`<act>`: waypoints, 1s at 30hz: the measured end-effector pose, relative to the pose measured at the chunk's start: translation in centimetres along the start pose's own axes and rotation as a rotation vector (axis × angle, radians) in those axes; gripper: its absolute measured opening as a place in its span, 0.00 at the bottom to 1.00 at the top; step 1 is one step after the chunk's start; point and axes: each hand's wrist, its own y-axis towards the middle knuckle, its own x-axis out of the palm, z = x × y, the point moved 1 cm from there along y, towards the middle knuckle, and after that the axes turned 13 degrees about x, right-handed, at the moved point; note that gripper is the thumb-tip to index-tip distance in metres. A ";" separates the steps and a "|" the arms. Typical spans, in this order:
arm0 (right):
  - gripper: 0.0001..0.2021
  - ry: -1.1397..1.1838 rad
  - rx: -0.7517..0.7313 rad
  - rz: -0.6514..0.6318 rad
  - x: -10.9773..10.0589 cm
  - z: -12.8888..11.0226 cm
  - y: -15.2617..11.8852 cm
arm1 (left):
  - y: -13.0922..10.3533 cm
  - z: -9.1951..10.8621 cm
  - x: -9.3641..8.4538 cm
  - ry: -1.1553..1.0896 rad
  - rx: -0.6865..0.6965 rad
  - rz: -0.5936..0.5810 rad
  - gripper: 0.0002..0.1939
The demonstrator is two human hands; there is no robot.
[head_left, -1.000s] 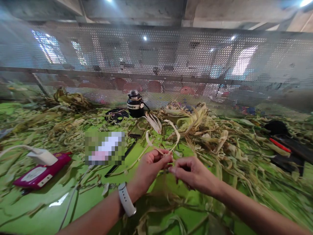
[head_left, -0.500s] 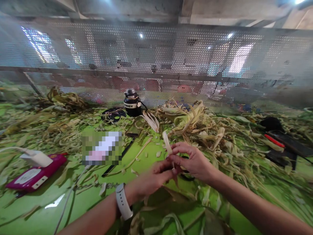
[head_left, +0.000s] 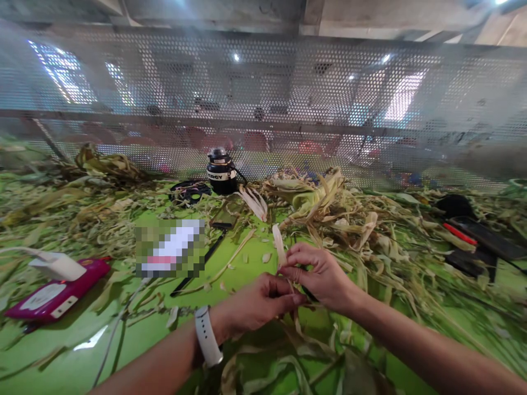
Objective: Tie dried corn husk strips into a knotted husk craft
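A pale strip of corn husk (head_left: 279, 241) stands up from between the fingers of my right hand (head_left: 315, 271), which pinches it near its lower end. Just below and left, my left hand (head_left: 263, 299) is closed with thumb and index pressed together on the husk's lower part; a thin piece trails down under the fingers. The two hands almost touch. Under them, long dried husk strips (head_left: 284, 370) lie on the green tabletop (head_left: 239, 271). Beyond the hands sits a heap of husks (head_left: 313, 197), with a small bundle of pale strips (head_left: 254, 204) beside it.
A black bottle (head_left: 221, 173) stands at the back before a perforated metal screen (head_left: 263, 104). To the left lie a magenta power strip (head_left: 61, 293) with a white plug (head_left: 61, 266), and a pixelated object (head_left: 175, 247) with a cable. Dark items (head_left: 473, 236) lie at right.
Both hands remain at nearly the same spot, with small finger shifts around the husk strip. My right hand has lowered slightly, and the view has shifted a little.
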 end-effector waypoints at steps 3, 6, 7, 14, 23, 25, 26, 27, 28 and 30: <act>0.07 -0.031 -0.018 0.020 0.0 0.0 0.2 | 0.0 0.1 0.3 -0.059 0.013 0.029 0.20; 0.05 -0.126 -0.082 0.113 -0.9 -0.4 0.5 | 0.2 0.0 0.3 -0.200 0.021 0.149 0.19; 0.04 -0.170 -0.116 0.170 -1.4 -0.7 0.6 | 0.3 -0.1 0.3 -0.258 0.022 0.201 0.19; 0.07 -0.297 -0.176 0.313 -3.1 -2.5 -0.1 | 1.0 -0.1 -1.0 -0.602 0.155 0.535 0.14; 0.07 -0.089 0.197 -0.253 1.9 0.1 -0.8 | 1.0 -0.3 -0.7 -0.679 0.233 0.688 0.09; 0.06 0.004 0.220 -0.251 2.0 0.4 -0.8 | 1.0 -0.4 -0.7 -0.652 0.243 0.695 0.08; 0.07 0.030 0.238 -0.234 2.0 0.4 -0.8 | 1.1 -0.4 -0.8 -0.631 0.244 0.704 0.08; 0.07 0.057 0.264 -0.218 1.9 0.3 -0.8 | 1.1 -0.4 -1.0 -0.609 0.247 0.716 0.08; 0.08 0.099 0.301 -0.215 1.9 0.2 -0.8 | 1.1 -0.5 -1.1 -0.588 0.249 0.730 0.08; 0.09 0.253 0.419 -0.250 1.9 0.0 -0.9 | 1.1 -0.5 -1.3 -0.562 0.248 0.749 0.08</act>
